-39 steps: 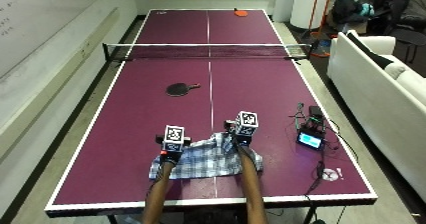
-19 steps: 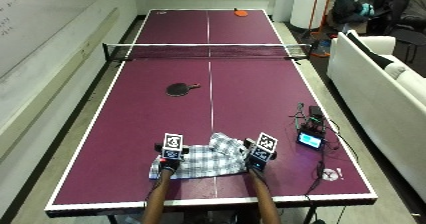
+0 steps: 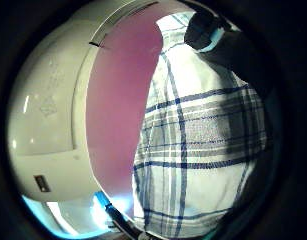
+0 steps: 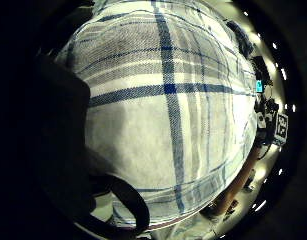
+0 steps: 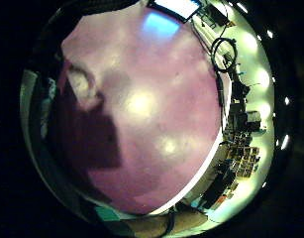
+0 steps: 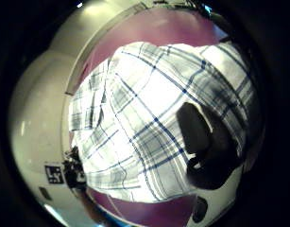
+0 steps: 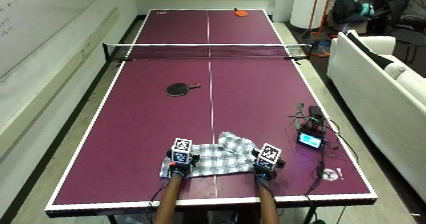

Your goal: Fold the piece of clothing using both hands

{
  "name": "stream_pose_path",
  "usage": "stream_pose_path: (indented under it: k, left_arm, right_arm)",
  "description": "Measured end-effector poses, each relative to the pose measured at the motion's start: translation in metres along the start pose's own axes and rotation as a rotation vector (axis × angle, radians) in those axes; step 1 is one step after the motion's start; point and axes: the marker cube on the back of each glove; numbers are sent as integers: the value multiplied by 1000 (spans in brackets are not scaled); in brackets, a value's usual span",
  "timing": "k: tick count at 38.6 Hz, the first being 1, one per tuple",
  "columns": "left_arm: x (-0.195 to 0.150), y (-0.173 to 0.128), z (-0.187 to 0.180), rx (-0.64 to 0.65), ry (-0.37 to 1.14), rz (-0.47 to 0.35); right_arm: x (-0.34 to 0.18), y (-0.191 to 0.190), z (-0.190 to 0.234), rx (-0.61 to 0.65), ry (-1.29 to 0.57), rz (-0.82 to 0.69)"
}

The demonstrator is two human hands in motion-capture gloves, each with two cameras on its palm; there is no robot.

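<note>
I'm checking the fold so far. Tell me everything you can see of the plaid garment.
The plaid garment is white-and-grey woven cloth with blue lines, lying partly folded and rumpled near the near edge of the purple table. One corner bunches up toward the net. The left hand and right hand rest at its two ends.

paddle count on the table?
2. A black paddle lies on the near half, left of the centre line; an orange paddle lies at the far end, right of the centre line. None seems hidden.
</note>
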Motion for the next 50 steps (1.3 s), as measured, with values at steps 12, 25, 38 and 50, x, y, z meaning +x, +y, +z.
stream_pose_path:
  k: [12,25,38,50]
  left_arm:
    - [32,-14,-1,-17,75,23]
    - [-26,-6,-53,183,210,-116]
    - [-102,-27,-25,250,260,-191]
    - [-120,-11,-11,245,187,-203]
  right_arm:
    - [14,-33,-34,121,-283,85]
    - [-87,-17,-148,221,-1038,-122]
    - [-245,88,-114,-167,-805,-479]
    - [-320,155,-71,-281,-753,-774]
